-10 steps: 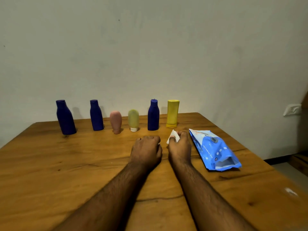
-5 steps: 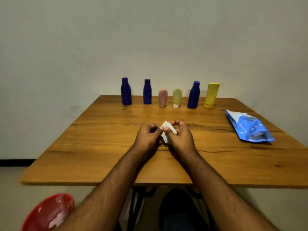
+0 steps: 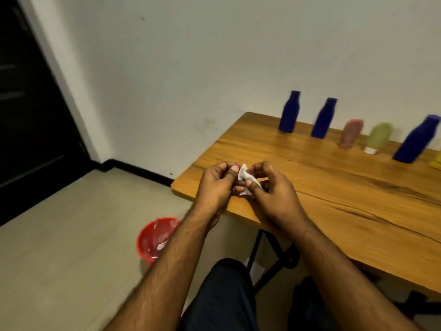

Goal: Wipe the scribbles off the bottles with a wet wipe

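View swung left since before, left hand (image 3: 216, 185) and right hand (image 3: 272, 187) still pinching wet wipe (image 3: 245, 179), bottles (image 3: 289, 112) seemingly unmoved

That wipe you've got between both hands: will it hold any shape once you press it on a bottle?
Probably not. The wet wipe looks limp and crumpled where the left hand and right hand pinch it, so it will likely fold and conform. Being small and thin, it seems very light.
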